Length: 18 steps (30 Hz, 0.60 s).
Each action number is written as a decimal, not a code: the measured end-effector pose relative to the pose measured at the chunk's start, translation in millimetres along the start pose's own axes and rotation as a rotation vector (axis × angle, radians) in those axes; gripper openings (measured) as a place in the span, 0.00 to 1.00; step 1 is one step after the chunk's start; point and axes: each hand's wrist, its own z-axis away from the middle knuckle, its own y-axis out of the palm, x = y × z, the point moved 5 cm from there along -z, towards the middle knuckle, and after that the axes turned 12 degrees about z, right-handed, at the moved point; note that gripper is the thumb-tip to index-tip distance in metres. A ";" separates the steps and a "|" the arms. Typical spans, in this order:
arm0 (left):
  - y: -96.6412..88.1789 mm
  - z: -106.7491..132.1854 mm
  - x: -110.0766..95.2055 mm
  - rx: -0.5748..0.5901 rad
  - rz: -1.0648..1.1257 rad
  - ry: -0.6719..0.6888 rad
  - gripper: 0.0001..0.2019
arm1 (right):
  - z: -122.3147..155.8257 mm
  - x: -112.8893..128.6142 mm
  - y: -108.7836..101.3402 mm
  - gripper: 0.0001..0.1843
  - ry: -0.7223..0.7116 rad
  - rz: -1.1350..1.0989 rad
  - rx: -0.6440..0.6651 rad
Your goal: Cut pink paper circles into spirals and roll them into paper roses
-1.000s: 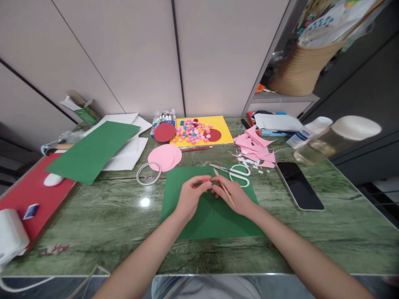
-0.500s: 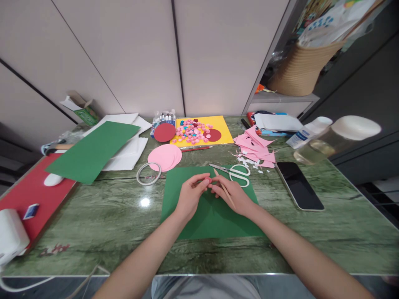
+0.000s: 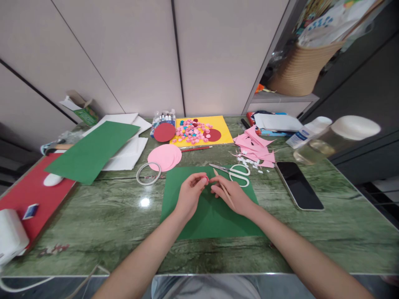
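Observation:
Both hands meet over a green paper sheet (image 3: 215,220) lying on the green marble table. My left hand (image 3: 190,194) pinches a small pink paper coil (image 3: 206,179) between thumb and fingertips. My right hand (image 3: 233,194) holds a thin wooden stick (image 3: 223,187) that slants across its fingers, and its fingertips touch the coil from the right. White-handled scissors (image 3: 238,173) lie just beyond my right hand, on the sheet's far edge.
Pink paper circles (image 3: 165,157) and a tape ring (image 3: 149,173) sit left of the sheet. A yellow sheet (image 3: 224,124) holds several small coils. Pink scraps (image 3: 257,145), a phone (image 3: 298,185), a jar (image 3: 336,139) stand right; green paper (image 3: 93,149) and a red mat (image 3: 31,195) left.
The fingers have shifted slightly around the pink coil, which now shows more clearly at my left fingertips. The hands and arms stay in the same place.

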 end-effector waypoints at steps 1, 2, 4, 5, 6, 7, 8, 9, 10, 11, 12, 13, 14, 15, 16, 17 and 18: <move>-0.5 -0.1 0.1 0.001 -0.007 -0.003 0.11 | 0.1 -0.4 0.3 0.13 -0.001 0.004 0.000; -1.0 -0.2 0.2 0.000 -0.013 -0.007 0.12 | 0.2 -0.7 0.5 0.13 0.001 0.008 -0.001; -1.8 0.0 0.3 -0.003 -0.014 -0.018 0.13 | 0.3 -1.4 1.0 0.13 0.006 0.011 0.001; -2.0 0.1 0.1 -0.004 -0.007 -0.020 0.13 | 0.2 -1.7 1.2 0.13 0.009 0.010 0.002; -1.8 0.3 -0.2 0.000 0.002 -0.018 0.12 | 0.2 -1.9 1.3 0.13 0.012 0.009 0.003; -1.3 0.5 -0.7 0.009 0.012 -0.013 0.11 | 0.2 -2.1 1.5 0.13 0.014 0.006 0.004; -0.4 0.7 -1.2 0.020 0.019 -0.007 0.10 | 0.2 -2.3 1.6 0.13 0.015 0.004 0.006; 0.5 0.8 -1.7 0.030 0.024 -0.001 0.09 | 0.2 -2.4 1.6 0.13 0.014 0.002 0.007; 1.4 1.0 -2.0 0.040 0.025 0.003 0.08 | 0.2 -2.5 1.5 0.13 0.012 0.000 0.006; 2.1 1.2 -2.2 0.047 0.022 0.002 0.08 | 0.2 -2.5 1.4 0.13 0.009 -0.001 0.005; 2.4 1.2 -2.3 0.046 0.016 0.000 0.08 | 0.2 -2.5 1.3 0.13 0.007 -0.001 0.005; 2.2 1.2 -2.3 0.037 0.005 -0.004 0.08 | 0.3 -2.3 1.1 0.13 0.005 0.001 0.005; 1.6 1.2 -2.3 0.024 -0.009 -0.009 0.09 | 0.3 -2.1 0.8 0.13 0.005 0.005 0.004; 0.9 1.2 -2.3 0.009 -0.027 -0.012 0.10 | 0.3 -1.7 0.6 0.13 0.005 0.009 0.005; 0.0 1.2 -2.3 -0.005 -0.048 -0.016 0.11 | 0.3 -1.3 0.5 0.13 0.005 0.011 0.006; -0.8 1.1 -2.4 -0.015 -0.071 -0.017 0.13 | 0.2 -0.8 0.4 0.13 0.004 0.010 0.007; -1.3 1.0 -2.3 -0.018 -0.093 -0.017 0.15 | 0.2 -0.4 0.4 0.13 0.003 0.007 0.007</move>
